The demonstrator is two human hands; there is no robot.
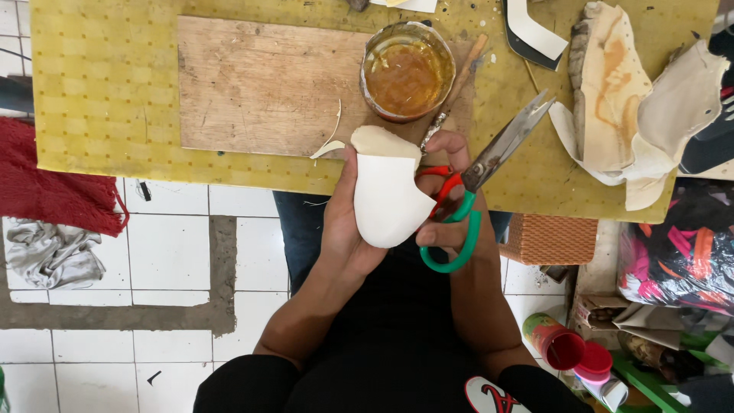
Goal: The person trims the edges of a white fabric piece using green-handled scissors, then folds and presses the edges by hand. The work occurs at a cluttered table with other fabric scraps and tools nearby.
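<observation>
A red cloth (53,187) and a crumpled grey rag (52,252) lie on the white tiled floor at the far left. Above them a yellow mat (107,92) carries a wooden board (260,84) and a tin of amber glue (407,73) with a brush (456,88) beside it. The left hand (344,222) has its fingers clamped around a white curved piece (386,195), held just below the mat's edge. The right hand (451,206) has its fingers closed through the red and green handles of scissors (478,172), blades pointing up right. Layered sole pieces (619,99) rest at the mat's right end
</observation>
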